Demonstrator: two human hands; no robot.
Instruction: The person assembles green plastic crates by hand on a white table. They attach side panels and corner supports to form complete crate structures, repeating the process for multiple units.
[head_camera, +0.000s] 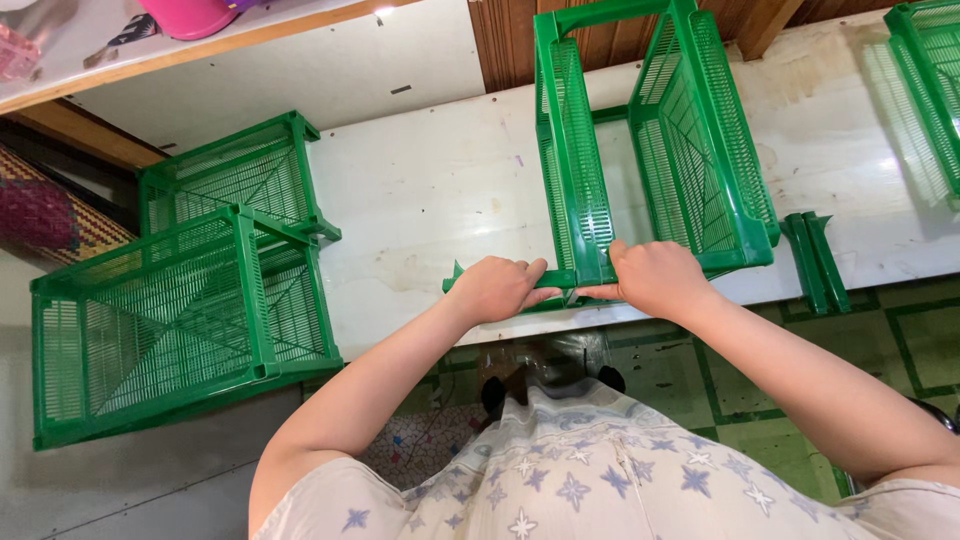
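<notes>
- The left hand (497, 288) is clenched around a green plastic corner post (470, 281) that lies flat along the near edge of the white counter (430, 190).
- The right hand (655, 277) grasps the lower frame of a partly built green rack (640, 140), fingers curled over its bottom rail, just beside the left hand.
- The rack stands on the counter with two perforated shelf panels upright, tilted away from the person.
- Two loose green posts (817, 260) lie on the counter to the right, apart from the right hand.
- A finished green rack (190, 300) sits on its side at the left, overhanging the counter's end.
- Another green rack (925, 80) shows at the far right edge.
- A pink tub (190, 15) rests on a shelf beyond.
</notes>
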